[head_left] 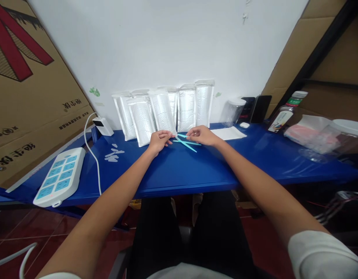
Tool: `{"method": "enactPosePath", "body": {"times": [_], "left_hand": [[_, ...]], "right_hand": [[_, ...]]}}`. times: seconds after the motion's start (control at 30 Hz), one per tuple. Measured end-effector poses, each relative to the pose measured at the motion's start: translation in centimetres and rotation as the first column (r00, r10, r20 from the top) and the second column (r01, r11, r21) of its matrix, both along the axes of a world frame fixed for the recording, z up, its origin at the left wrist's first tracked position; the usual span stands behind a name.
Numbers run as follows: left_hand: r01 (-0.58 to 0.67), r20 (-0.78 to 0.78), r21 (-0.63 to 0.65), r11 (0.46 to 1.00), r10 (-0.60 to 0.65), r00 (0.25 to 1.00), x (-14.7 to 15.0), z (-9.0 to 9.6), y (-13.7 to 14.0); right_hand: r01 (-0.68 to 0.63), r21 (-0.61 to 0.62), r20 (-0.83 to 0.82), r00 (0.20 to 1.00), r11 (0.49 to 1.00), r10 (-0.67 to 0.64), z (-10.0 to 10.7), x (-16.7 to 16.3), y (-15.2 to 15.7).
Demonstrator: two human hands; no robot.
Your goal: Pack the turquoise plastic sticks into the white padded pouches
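Several thin turquoise strips (pixel 190 147) cross one another on the blue table (pixel 185 170). My left hand (pixel 160 141) is closed at their left side, its thumb and fingertips pinched around the pale end of one strip. Opposite it, my right hand (pixel 200 135) bends over the strips from the right, fingertips pinched at a turquoise strip. Just behind both hands, several silver foil pouches with white edges (pixel 162 112) lean upright against the wall. Small pale scraps (pixel 111 156) lie to the left of my left hand.
A white power strip (pixel 61 176) and a cable (pixel 93 155) from a white device (pixel 103 126) occupy the left. At right are a folded white sheet (pixel 229 133), a clear jar (pixel 234 112), dark phones (pixel 260 109), a bottle (pixel 286 112) and a pink-and-white packet (pixel 309 130).
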State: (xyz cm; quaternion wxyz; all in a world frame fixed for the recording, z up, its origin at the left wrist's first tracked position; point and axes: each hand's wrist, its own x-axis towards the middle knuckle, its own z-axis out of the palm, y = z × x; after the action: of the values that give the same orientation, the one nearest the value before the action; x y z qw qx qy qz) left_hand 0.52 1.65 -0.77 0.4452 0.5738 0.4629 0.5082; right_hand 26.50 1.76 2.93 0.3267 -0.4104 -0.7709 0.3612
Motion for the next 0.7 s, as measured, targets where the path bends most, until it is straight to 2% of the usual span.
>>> {"method": "enactPosePath", "body": {"times": [0.27, 0.7], "left_hand": [[0.043, -0.014, 0.015, 0.999, -0.043, 0.999, 0.09, -0.05, 0.06], [0.055, -0.036, 0.036, 0.998, -0.053, 0.998, 0.22, 0.14, -0.22]], "right_hand": [[-0.062, 0.06, 0.01, 0.998, 0.996, 0.061, -0.2, -0.01, 0.26], [-0.041, 0.033, -0.002, 0.999, 0.999, 0.041, -0.46, -0.2, 0.17]]}}
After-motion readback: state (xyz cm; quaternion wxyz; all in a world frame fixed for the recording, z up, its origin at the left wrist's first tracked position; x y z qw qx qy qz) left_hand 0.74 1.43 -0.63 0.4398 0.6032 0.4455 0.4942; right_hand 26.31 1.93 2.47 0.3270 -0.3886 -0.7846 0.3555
